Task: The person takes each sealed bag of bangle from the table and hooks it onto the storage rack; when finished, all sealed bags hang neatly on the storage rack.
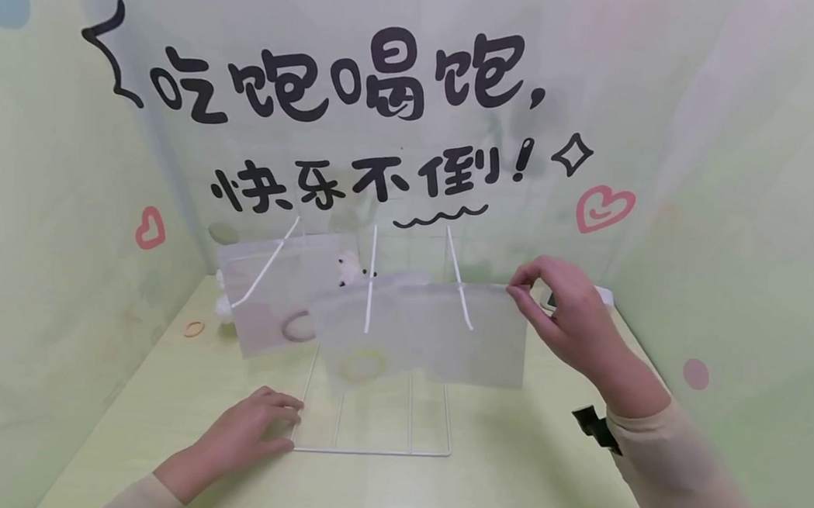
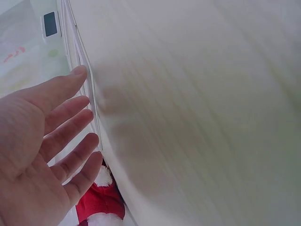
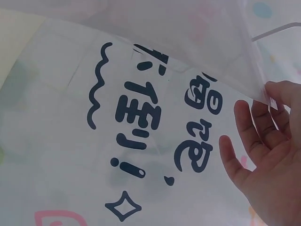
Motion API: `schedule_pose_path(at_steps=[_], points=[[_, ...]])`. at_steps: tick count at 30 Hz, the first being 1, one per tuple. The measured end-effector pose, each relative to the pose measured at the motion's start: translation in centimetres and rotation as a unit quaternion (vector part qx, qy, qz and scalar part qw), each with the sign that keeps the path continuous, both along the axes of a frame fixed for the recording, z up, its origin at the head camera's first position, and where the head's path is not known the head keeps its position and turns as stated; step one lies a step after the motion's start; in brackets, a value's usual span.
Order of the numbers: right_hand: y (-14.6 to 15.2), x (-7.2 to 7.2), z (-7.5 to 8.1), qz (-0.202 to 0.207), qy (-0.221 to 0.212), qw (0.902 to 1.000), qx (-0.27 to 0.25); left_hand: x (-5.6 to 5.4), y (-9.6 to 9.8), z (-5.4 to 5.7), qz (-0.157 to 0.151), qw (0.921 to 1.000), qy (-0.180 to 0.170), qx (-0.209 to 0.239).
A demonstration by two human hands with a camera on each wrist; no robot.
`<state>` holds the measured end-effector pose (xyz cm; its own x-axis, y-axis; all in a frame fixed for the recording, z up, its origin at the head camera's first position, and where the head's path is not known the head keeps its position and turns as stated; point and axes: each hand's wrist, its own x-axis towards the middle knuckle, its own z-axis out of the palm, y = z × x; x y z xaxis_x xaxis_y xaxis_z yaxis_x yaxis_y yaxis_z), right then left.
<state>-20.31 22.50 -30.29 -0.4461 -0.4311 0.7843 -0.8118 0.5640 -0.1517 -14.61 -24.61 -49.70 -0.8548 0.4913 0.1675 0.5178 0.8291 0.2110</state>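
Note:
My right hand (image 1: 574,319) pinches the upper right corner of a translucent plastic sheet (image 1: 477,359) between thumb and fingers. In the right wrist view, the sheet's corner lies between the thumb and fingers. The sheet spans behind two prongs of a white wire rack (image 1: 370,453). A second translucent sheet (image 1: 256,315) hangs at the left prong, partly behind the first. My left hand (image 1: 242,430) rests its fingertips at the left side of the rack's base; its fingers look extended and slightly bent in the left wrist view.
An orange ring (image 1: 195,329) lies on the table at left. A pinkish ring (image 1: 297,326) and a yellowish ring (image 1: 363,365) show through the sheets. White plush (image 1: 350,268) peeks out behind them. A white device with a dark screen (image 2: 50,23) stands at the back right.

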Motion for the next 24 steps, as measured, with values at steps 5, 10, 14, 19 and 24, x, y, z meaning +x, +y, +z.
schedule_pose_path(at_steps=[5,10,14,19,24], points=[[0.1,-0.5,-0.4,-0.005,-0.011,0.9999,-0.008,0.0,0.1,0.0,-0.004,1.0,0.006,0.0],[0.4,-0.5,-0.8,-0.008,-0.032,0.9993,-0.016,0.0,0.1,0.1,-0.005,1.0,0.008,0.0],[0.9,0.0,-1.2,-0.021,-0.052,0.9983,-0.017,0.0,0.1,0.2,-0.007,1.0,0.006,0.002],[2.1,0.7,-2.1,-0.03,-0.087,0.9956,-0.018,0.1,0.2,0.2,-0.003,1.0,-0.004,-0.002],[3.8,1.4,-4.0,-0.047,-0.122,0.9912,-0.018,0.4,0.1,0.6,0.0,0.9994,-0.011,0.032]])
